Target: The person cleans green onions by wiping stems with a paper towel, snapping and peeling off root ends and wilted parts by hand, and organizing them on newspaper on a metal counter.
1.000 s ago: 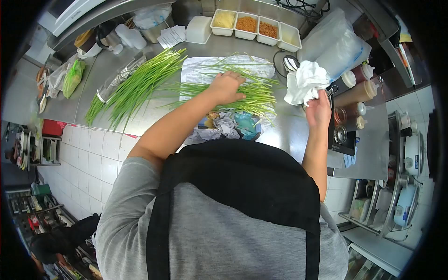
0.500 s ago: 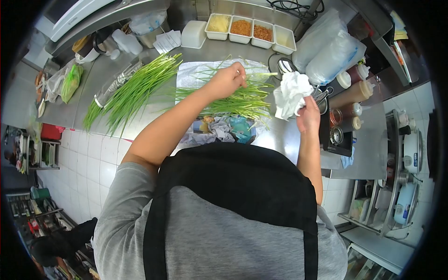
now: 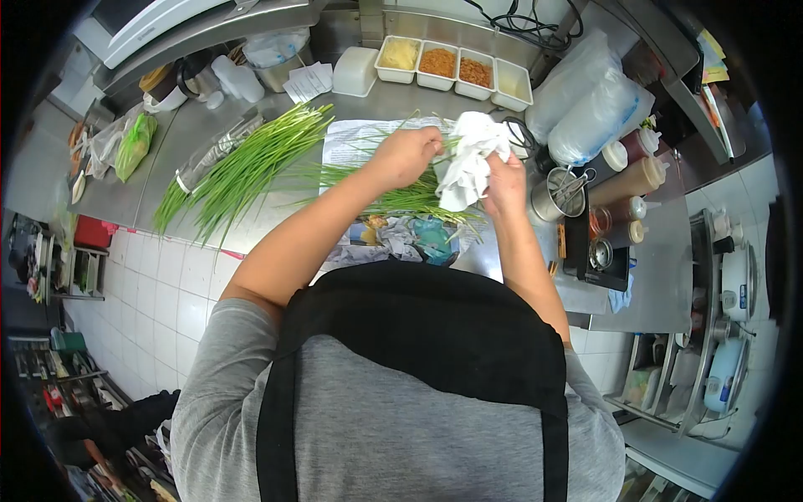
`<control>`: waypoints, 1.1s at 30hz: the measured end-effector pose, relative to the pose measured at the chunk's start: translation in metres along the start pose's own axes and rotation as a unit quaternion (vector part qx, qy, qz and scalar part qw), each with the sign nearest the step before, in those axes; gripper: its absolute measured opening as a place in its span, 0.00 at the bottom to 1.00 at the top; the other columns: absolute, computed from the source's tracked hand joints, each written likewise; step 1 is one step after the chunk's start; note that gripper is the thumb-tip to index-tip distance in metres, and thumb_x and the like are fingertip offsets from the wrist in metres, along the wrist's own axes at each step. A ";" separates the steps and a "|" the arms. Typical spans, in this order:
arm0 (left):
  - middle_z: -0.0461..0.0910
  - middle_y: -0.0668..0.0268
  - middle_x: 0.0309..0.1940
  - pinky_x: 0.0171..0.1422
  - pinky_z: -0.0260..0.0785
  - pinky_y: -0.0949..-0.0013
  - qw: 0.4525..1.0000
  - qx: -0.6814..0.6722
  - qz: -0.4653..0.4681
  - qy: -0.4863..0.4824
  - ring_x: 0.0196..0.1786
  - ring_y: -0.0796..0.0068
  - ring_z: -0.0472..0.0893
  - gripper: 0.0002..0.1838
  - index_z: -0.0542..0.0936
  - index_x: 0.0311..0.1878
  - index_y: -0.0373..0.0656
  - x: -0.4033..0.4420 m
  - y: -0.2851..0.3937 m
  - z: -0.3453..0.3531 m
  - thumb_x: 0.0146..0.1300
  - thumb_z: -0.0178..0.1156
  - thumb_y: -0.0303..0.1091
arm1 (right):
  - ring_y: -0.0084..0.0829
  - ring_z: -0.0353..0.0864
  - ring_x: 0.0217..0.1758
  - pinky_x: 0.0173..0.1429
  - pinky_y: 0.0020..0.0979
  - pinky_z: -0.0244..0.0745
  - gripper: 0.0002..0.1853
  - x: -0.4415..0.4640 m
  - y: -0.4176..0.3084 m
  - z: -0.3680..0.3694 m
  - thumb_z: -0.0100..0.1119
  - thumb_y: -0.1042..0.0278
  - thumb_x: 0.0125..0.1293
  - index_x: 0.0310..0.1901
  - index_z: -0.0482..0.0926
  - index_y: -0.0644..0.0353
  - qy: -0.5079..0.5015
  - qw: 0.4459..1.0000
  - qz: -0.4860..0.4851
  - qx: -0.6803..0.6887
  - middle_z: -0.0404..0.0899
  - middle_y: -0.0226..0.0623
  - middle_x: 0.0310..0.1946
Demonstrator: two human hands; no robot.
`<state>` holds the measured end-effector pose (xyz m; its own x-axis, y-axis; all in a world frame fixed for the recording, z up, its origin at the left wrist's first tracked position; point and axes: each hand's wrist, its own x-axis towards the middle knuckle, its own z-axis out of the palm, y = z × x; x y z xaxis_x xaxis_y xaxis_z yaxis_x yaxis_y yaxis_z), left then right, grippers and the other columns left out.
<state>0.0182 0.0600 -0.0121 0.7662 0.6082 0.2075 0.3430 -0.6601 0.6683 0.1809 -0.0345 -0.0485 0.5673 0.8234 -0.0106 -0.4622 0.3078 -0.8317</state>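
Observation:
My left hand [image 3: 407,156] is closed in a pinch at the fingertips, with thin green stems showing just beside them. It is over a loose spread of green chives [image 3: 418,201] lying on printed paper [image 3: 345,144]. A crumpled white paper towel [image 3: 468,163] hangs from my right hand [image 3: 505,186], whose fingers are closed on it. The towel is close to my left fingertips and covers part of the chives. Left of the paper lies a larger bunch of chives [image 3: 251,167], beside a rolled clear plastic wrapper [image 3: 219,152].
Several white tubs of chopped ingredients [image 3: 437,67] line the back. Large plastic bags [image 3: 590,105] stand at back right. Beside them are a metal pot with whisks [image 3: 554,199], squeeze bottles [image 3: 640,171] and a black tray [image 3: 595,255]. Crumpled waste [image 3: 393,238] sits at the counter's front edge.
My right hand has moved left with the paper towel, up to my left fingertips. My left hand has shifted only slightly. The view has shifted a little.

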 end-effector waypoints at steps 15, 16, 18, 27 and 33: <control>0.74 0.65 0.22 0.34 0.67 0.71 0.993 -0.092 -0.056 0.050 0.27 0.77 0.73 0.08 0.74 0.39 0.39 -0.003 0.002 -0.028 0.66 0.50 0.33 | 0.30 0.77 0.47 0.53 0.30 0.71 0.24 -0.005 -0.072 -0.029 0.64 0.69 0.58 0.55 0.70 0.69 0.165 0.842 -0.329 -0.395 0.78 0.44 0.46; 0.76 0.64 0.23 0.34 0.67 0.71 0.995 -0.068 -0.034 0.069 0.27 0.75 0.74 0.08 0.74 0.40 0.39 -0.004 0.006 -0.025 0.66 0.50 0.33 | 0.30 0.77 0.48 0.54 0.30 0.71 0.22 -0.004 -0.071 -0.025 0.63 0.70 0.59 0.54 0.70 0.67 0.118 0.921 -0.279 -0.244 0.78 0.43 0.46; 0.77 0.55 0.26 0.38 0.68 0.58 0.992 -0.056 -0.004 0.109 0.32 0.57 0.77 0.10 0.74 0.41 0.40 -0.005 0.016 -0.016 0.65 0.49 0.35 | 0.29 0.77 0.48 0.53 0.30 0.72 0.18 -0.008 -0.061 -0.016 0.61 0.73 0.60 0.52 0.71 0.65 0.047 0.991 -0.125 -0.020 0.78 0.41 0.46; 0.78 0.50 0.25 0.36 0.69 0.49 0.996 0.008 -0.029 0.080 0.32 0.46 0.78 0.08 0.74 0.40 0.45 -0.022 0.029 0.011 0.63 0.51 0.37 | 0.31 0.82 0.33 0.33 0.30 0.79 0.14 -0.014 -0.003 0.022 0.54 0.78 0.60 0.48 0.74 0.64 -0.009 0.999 0.036 0.022 0.80 0.37 0.37; 0.71 0.67 0.19 0.29 0.64 0.71 0.987 -0.117 -0.048 0.097 0.22 0.77 0.70 0.06 0.72 0.36 0.39 -0.034 0.018 0.005 0.67 0.50 0.31 | 0.32 0.81 0.38 0.42 0.31 0.78 0.13 0.012 -0.044 -0.016 0.49 0.81 0.61 0.49 0.73 0.67 0.103 0.978 -0.176 -0.045 0.80 0.37 0.35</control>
<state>0.0010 0.0248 -0.0105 0.6101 0.7508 0.2532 0.2563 -0.4894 0.8336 0.2191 -0.0454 -0.0212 0.8097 0.5584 0.1806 -0.1580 0.5038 -0.8492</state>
